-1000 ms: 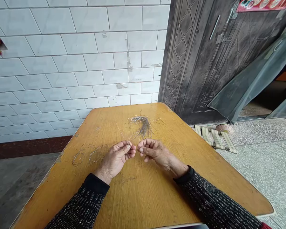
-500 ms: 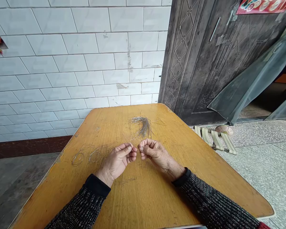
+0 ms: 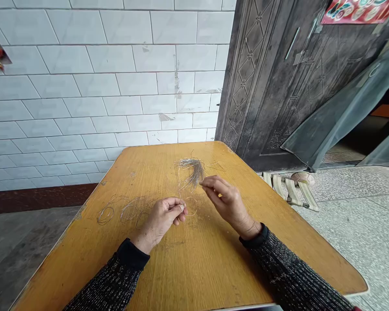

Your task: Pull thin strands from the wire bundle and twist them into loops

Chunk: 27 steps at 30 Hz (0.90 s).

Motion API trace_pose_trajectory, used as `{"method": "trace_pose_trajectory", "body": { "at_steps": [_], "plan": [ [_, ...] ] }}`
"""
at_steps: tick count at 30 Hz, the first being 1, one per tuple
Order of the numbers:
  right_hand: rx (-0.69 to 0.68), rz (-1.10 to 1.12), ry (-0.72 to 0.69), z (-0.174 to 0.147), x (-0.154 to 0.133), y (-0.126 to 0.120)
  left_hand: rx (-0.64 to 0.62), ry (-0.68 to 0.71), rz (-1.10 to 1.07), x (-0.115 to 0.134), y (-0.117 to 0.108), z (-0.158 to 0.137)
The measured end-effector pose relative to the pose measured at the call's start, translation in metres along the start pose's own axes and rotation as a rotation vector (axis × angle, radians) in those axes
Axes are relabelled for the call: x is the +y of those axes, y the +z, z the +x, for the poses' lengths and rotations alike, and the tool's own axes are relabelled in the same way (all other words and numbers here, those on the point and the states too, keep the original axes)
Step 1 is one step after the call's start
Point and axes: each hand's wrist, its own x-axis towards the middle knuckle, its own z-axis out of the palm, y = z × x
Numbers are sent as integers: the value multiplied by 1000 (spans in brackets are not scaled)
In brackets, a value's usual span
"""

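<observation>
My left hand (image 3: 165,218) is closed in a pinch above the middle of the table. Between its thumb and forefinger is a thin wire loop (image 3: 196,208), curving out to the right of the fingertips. Part of that wire is hidden by the fingers. My right hand (image 3: 225,201) is raised to the right, its fingertips drawn together close to a bundle of thin wires (image 3: 196,170). Whatever those fingertips hold, if anything, is too small to make out. Left of my left hand, several coiled wires (image 3: 129,211) lie on the table.
The yellow-brown wooden table (image 3: 188,268) reaches to a white tiled wall (image 3: 126,86). A dark patterned door (image 3: 262,86) and a grey-green curtain (image 3: 337,112) are at the right. On the floor beside the table is a striped strap seat (image 3: 291,188).
My right hand has moved up and right, away from my left hand, and turned knuckles up. My left hand has lowered slightly, and the wire loop now shows beside its fingertips.
</observation>
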Motion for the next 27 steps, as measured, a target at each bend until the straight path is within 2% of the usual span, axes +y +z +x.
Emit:
{"method": "trace_pose_trajectory", "body": {
  "at_steps": [2,4,7,9,15,21,27],
  "plan": [
    [-86,-197,-223,-2,-3,-2,-10,16,102,1,3,-1],
    [-223,-341,-360,-4,-5,-1,-18,29,165,0,4,0],
    [-365,-524,-445,-4,-7,2,-25,31,211,-1,5,1],
    [-403,-615,-466,-4,-8,2,-33,23,223,-2,5,2],
    [-348,-757,-469,-3,-10,2,-41,8,135,-1,7,1],
    [-172,-915,-381,-2,-10,8,-31,-2,33,-2,6,-1],
    [-123,-975,-321,-4,-10,11,-9,-8,-41,-2,8,-1]
  ]
}}
